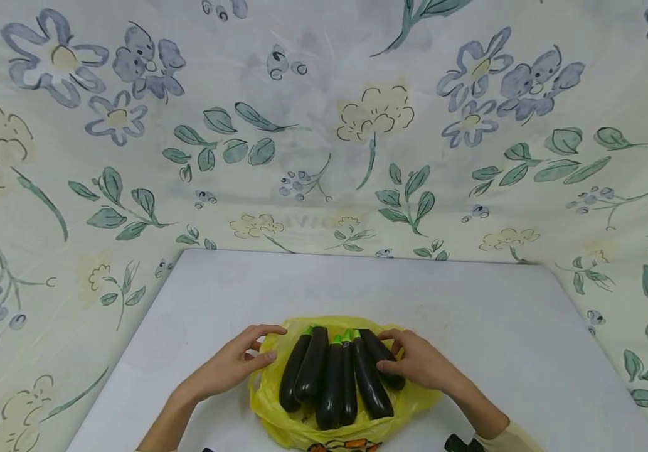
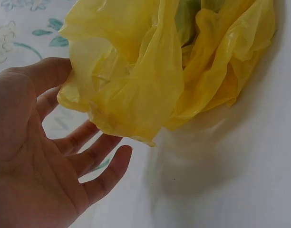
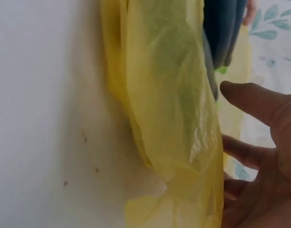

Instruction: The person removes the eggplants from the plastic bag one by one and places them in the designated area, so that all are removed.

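Observation:
Several dark, glossy eggplants with bright green caps lie side by side on an opened yellow plastic bag, caps pointing away from me. My left hand is at the bag's left edge, fingers spread and loosely bent. In the left wrist view its thumb and fingers lie against the crumpled plastic, without a visible grip. My right hand is at the bag's right side, its thumb by the rightmost eggplant. In the right wrist view the fingers are partly hidden behind the plastic; thumb contact is unclear.
The bag lies near the front of a white table. A cloth printed with flowers and leaves hangs behind and around the table. Small brown specks show on the tabletop in the right wrist view.

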